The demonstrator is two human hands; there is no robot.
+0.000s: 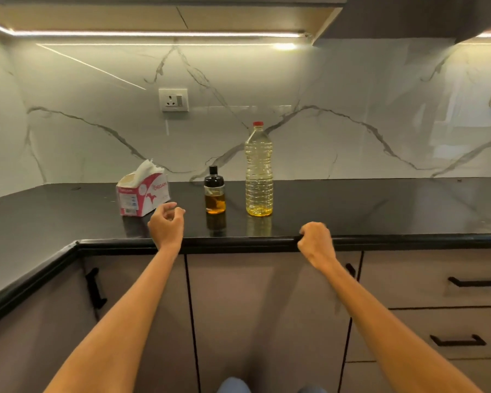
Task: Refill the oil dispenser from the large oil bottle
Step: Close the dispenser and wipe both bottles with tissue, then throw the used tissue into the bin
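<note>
Just dispenser [215,191] beyond left hand [166,225]

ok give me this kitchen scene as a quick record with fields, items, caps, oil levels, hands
surface: black countertop
oil dispenser: upright, black cap on, about a third full of amber oil
large oil bottle: upright, right of the dispenser, red cap on, nearly full
tissue box: left of the dispenser, tissue sticking up
left hand: fingers loosely curled, holds nothing, near the tissue box
right hand: curled at the counter's front edge, holds nothing
pouring: not yet begun
</note>
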